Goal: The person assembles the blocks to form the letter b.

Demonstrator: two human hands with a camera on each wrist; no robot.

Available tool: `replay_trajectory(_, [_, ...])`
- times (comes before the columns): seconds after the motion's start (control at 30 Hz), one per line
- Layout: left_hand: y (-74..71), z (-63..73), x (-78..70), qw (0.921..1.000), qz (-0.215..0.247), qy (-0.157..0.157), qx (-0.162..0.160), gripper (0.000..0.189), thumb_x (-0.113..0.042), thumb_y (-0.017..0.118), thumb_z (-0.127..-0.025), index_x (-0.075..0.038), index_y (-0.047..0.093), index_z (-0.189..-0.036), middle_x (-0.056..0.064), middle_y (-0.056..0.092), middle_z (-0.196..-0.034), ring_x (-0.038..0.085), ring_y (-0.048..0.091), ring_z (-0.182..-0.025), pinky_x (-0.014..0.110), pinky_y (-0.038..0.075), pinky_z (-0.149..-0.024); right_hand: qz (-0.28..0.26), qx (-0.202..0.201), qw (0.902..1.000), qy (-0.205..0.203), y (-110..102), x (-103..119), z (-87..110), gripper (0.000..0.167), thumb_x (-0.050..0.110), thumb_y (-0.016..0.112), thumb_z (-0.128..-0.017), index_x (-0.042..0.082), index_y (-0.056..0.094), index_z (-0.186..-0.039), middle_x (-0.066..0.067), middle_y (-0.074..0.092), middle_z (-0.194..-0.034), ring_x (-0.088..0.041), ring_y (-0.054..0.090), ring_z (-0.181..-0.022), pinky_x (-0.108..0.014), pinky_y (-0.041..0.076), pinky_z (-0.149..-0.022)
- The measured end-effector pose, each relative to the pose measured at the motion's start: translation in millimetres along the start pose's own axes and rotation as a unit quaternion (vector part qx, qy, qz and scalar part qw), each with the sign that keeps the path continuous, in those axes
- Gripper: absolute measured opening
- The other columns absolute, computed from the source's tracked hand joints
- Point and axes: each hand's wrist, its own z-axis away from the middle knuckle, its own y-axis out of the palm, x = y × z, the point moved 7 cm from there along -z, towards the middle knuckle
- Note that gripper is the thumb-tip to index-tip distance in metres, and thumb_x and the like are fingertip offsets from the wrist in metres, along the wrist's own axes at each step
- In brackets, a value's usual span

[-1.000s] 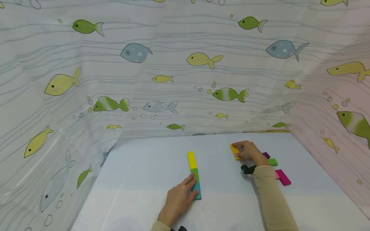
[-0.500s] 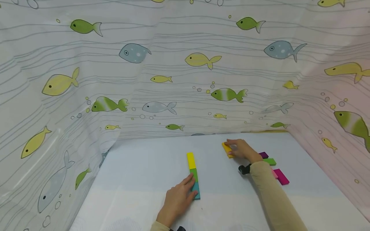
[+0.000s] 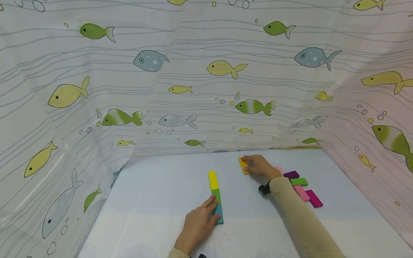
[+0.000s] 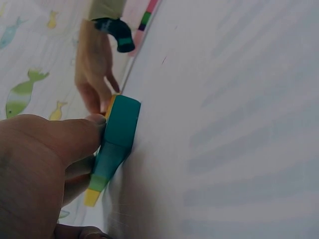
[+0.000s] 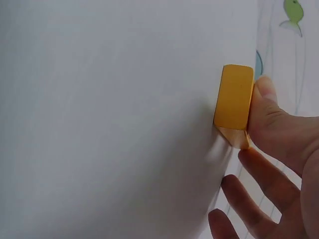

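A row of three flat blocks lies end to end: a yellow block (image 3: 213,180) farthest away, a green block (image 3: 217,196) in the middle and a teal block (image 3: 219,214) nearest. My left hand (image 3: 197,224) rests on the row, fingertips on the green block and thumb on the teal one. In the left wrist view the thumb lies on the teal block (image 4: 122,122). My right hand (image 3: 259,166) holds an orange-yellow block (image 3: 243,166) between thumb and fingers, low over the table, beyond and right of the row. The right wrist view shows that block (image 5: 234,97) end-on.
Several loose blocks lie at the right: dark purple (image 3: 292,174), green (image 3: 299,182), pink (image 3: 301,193) and magenta (image 3: 314,199). Another pink block (image 3: 279,169) is partly hidden behind the right wrist. A fish-patterned curtain (image 3: 193,100) surrounds the white table (image 3: 155,193).
My right hand has moved left with the orange-yellow block, toward the row's far end, uncovering more of the loose blocks. The left hand stays on the row.
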Motion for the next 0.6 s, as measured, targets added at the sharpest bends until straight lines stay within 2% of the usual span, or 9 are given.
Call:
replay_trajectory(0.27, [0.6, 0.9, -0.2, 0.9999, 0.009, 0.002, 0.005, 0.053, -0.04, 0.071, -0.1, -0.014, 0.065, -0.147, -0.001, 0.056, -0.16, 0.034, 0.075, -0.116, 0.047, 0.062, -0.069, 0.013, -0.006, 0.9997, 0.022, 9, 14, -8.1, 0.057, 0.024, 0.079, -0.098, 0.007, 0.061, -0.149, -0.02, 0.057, -0.155, -0.045, 0.047, -0.148, -0.06, 0.035, -0.122])
replay_trajectory(0.6, [-2.0, 1.8, -2.8, 1.0, 0.005, -0.001, 0.003, 0.053, -0.039, 0.072, -0.1, -0.014, 0.065, -0.146, 0.0, 0.056, -0.16, 0.034, 0.075, -0.115, 0.047, 0.062, -0.068, 0.002, -0.019, 0.9991, 0.037, 18, 22, -18.2, 0.056, 0.025, 0.078, -0.099, 0.01, 0.06, -0.15, -0.018, 0.056, -0.157, -0.043, 0.047, -0.149, -0.058, 0.035, -0.123])
